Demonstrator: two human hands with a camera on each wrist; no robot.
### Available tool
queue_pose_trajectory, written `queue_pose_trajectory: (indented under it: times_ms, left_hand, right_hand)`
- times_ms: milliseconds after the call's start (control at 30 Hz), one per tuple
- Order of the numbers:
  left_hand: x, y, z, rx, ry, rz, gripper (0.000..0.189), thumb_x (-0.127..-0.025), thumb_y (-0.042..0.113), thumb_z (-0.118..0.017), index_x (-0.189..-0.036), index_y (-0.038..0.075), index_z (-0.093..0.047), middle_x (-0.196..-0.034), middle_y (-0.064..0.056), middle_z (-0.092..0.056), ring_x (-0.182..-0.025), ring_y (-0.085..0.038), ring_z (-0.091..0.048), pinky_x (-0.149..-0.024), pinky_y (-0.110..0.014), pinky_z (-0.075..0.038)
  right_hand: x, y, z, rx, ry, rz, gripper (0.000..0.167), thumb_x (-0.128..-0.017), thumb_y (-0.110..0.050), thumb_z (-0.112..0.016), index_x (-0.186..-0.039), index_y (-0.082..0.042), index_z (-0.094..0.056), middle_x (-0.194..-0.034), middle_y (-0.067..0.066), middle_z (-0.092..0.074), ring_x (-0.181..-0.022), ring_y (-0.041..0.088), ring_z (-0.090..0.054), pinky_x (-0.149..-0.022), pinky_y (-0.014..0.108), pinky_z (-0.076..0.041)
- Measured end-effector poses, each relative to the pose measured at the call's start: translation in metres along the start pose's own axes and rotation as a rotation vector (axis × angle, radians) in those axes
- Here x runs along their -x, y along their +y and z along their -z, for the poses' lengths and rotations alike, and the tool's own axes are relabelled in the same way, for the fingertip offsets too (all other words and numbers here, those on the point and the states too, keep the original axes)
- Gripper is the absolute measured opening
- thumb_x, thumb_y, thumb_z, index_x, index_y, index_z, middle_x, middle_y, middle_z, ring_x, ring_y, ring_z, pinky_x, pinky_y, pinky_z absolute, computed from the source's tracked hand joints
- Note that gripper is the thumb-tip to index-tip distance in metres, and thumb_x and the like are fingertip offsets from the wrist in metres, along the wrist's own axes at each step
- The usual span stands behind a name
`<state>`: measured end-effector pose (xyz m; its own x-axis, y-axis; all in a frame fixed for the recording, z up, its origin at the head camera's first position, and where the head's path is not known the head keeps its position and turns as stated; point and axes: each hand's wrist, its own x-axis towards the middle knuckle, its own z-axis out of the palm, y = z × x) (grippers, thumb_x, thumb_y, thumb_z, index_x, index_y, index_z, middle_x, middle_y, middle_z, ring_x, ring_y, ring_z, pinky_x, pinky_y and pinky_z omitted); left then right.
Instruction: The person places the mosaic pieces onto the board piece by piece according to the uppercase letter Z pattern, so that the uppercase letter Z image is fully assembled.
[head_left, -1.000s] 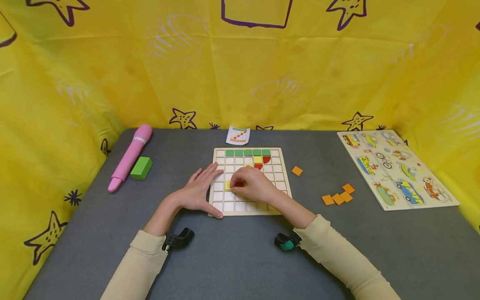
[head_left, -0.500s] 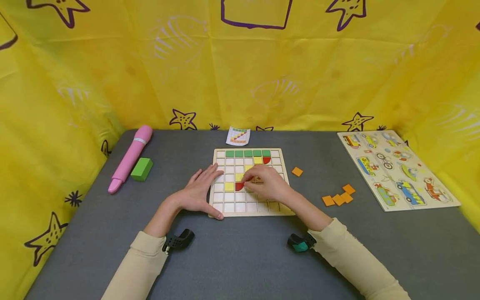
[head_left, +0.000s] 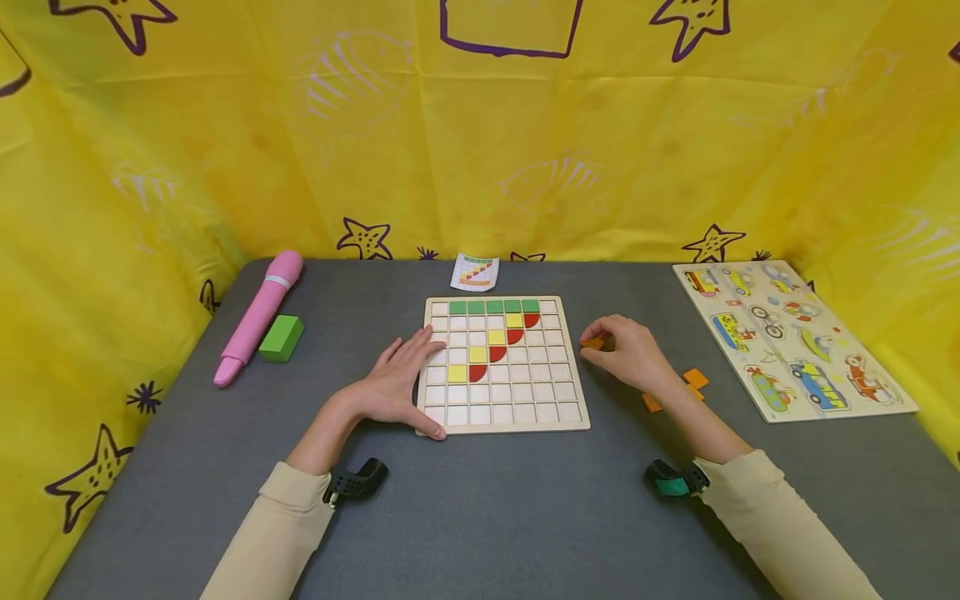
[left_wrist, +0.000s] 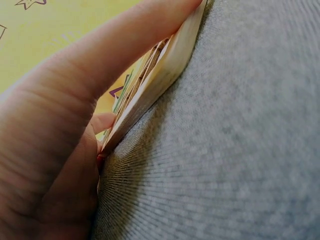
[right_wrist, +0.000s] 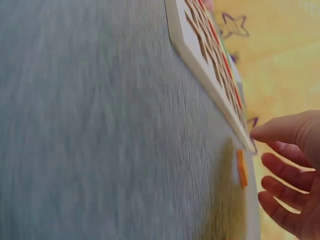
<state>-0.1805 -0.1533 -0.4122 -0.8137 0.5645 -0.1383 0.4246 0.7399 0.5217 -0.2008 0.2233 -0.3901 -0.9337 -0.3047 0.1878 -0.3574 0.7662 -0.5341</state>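
Cloth in yellow, printed with purple starfish and pale fish, hangs behind and along both sides of a dark grey table. Far to the right lies a wooden picture puzzle with vehicles on it. In the middle lies a smaller pale grid board. The left hand rests at its left side, fingers straight and spread, with the thumb on the near left corner. The right hand is just beyond the board's right edge, its fingers loosely bent and parted, gripping nothing in the wrist view. On the left lies a pink microphone-shaped object, with a green block near it. A small card showing a coloured grid pattern lies past the board's far edge. Five green squares fill cells of the board's far row; below them, yellow squares and red quarter-rounds step diagonally down to the left. One orange tile lies on the table under the right fingers; other orange tiles lie nearer, partly hidden by the forearm.
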Motion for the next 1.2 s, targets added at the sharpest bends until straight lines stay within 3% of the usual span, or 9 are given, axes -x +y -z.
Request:
queue_pose_trajectory:
  times_ms: [267, 733, 1000, 1200]
  left_hand:
    - [0.000, -0.001, -0.001, -0.011, -0.001, 0.001, 0.130, -0.057, 0.071, -0.080, -0.154, 0.013, -0.017, -0.163, -0.012, 0.002, -0.149, -0.025, 0.003, -0.116, -0.050, 0.003]
    - [0.000, -0.002, -0.001, -0.010, -0.002, -0.003, 0.129, -0.058, 0.071, -0.080, -0.154, 0.012, -0.017, -0.163, -0.012, 0.001, -0.149, -0.026, 0.002, -0.116, -0.050, 0.003]
    - [0.000, -0.003, -0.001, -0.014, 0.001, 0.001, 0.130, -0.058, 0.073, -0.079, -0.154, 0.012, -0.017, -0.163, -0.011, 0.002, -0.149, -0.025, 0.002, -0.116, -0.050, 0.003]
    - [0.000, -0.002, -0.001, -0.011, 0.001, 0.004, 0.130, -0.058, 0.073, -0.079, -0.154, 0.012, -0.017, -0.163, -0.011, 0.002, -0.149, -0.026, 0.002, -0.116, -0.050, 0.003]
  right_hand:
    - [0.004, 0.017, 0.006, 0.031, -0.020, -0.029, 0.019, -0.082, -0.016, -0.078, -0.093, -0.003, -0.068, -0.095, 0.013, -0.066, -0.089, 0.031, -0.057, -0.083, 0.046, -0.043]
    - [0.004, 0.025, 0.006, 0.005, -0.036, -0.060, 0.016, -0.085, -0.015, -0.076, -0.095, -0.005, -0.069, -0.096, 0.012, -0.066, -0.088, 0.029, -0.056, -0.084, 0.047, -0.043]
    - [0.005, 0.024, 0.006, 0.002, -0.035, -0.067, 0.020, -0.085, -0.015, -0.076, -0.101, -0.005, -0.069, -0.100, 0.013, -0.068, -0.091, 0.030, -0.058, -0.085, 0.047, -0.043]
    - [0.006, 0.012, 0.002, -0.075, -0.031, -0.093, 0.022, -0.084, -0.019, -0.077, -0.101, -0.008, -0.069, -0.098, 0.009, -0.070, -0.090, 0.025, -0.061, -0.081, 0.041, -0.047]
